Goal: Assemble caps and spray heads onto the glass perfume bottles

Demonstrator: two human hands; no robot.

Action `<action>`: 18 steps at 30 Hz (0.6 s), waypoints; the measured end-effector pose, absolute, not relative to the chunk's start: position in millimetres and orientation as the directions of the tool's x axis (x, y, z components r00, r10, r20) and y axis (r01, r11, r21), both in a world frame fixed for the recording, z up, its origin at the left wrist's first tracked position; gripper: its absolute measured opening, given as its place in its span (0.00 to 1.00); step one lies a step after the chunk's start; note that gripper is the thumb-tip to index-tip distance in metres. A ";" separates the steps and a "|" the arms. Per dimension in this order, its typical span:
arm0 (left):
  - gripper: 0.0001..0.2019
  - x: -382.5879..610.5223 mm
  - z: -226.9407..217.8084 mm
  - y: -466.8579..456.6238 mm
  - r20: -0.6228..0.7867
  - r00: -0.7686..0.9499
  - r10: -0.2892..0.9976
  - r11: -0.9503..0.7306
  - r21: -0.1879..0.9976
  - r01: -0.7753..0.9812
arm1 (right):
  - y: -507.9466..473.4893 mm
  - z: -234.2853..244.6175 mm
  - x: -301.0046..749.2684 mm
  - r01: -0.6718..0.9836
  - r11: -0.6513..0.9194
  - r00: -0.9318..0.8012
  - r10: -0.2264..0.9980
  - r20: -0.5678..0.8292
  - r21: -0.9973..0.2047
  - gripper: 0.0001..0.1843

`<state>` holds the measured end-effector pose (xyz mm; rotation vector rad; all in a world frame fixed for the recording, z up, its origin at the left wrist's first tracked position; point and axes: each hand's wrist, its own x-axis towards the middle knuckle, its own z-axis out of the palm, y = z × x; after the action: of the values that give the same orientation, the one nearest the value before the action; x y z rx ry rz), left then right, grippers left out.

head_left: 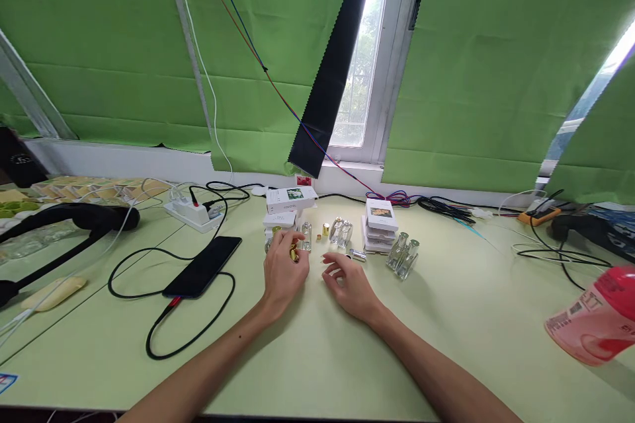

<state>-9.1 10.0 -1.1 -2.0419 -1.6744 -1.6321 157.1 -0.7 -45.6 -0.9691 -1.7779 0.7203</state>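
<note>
My left hand (285,271) is closed around a shiny gold cap (294,254), which its fingers partly hide. Just beyond that hand are small clear glass bottles (306,238), one partly covered by the fingers. My right hand (351,285) rests low over the table with loosely curled fingers, slightly apart, and nothing shows between them. Close to its fingertips lies a silver cylinder (357,255). A pair of glass bottles (340,232) stands behind, beside an upright gold cap (326,230) and a tiny gold piece (318,237).
White boxes (291,198) are stacked behind my left hand, and another box stack (381,217) stands right of centre. Two bottles (402,256) lean beside it. A phone (202,267) with a cable, a power strip (193,213) and a pink container (595,317) are farther out.
</note>
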 end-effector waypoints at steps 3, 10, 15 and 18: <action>0.13 -10.6 -0.4 10.9 0.721 -0.189 0.667 -0.413 0.568 0.711 | -0.7 -45.6 157.4 0.304 0.515 -0.231 0.856 0.462 -0.802 0.18; 0.16 -10.4 7.7 8.7 0.770 -0.300 0.563 -0.362 0.556 0.748 | -1.3 -44.2 157.6 0.316 0.515 -0.234 0.856 0.460 -0.797 0.18; 0.16 -9.7 8.0 9.8 0.765 -0.335 0.550 -0.374 0.584 0.720 | -1.3 -43.5 158.0 0.324 0.512 -0.236 0.858 0.456 -0.796 0.18; 0.15 -10.8 6.6 12.4 0.760 -0.349 0.549 -0.377 0.597 0.708 | -2.0 -42.5 158.3 0.330 0.513 -0.239 0.857 0.456 -0.792 0.18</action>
<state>-10.8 12.4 6.6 -1.7100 -1.6722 -1.8281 158.3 -2.0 -42.5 -0.9921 -1.8033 0.6950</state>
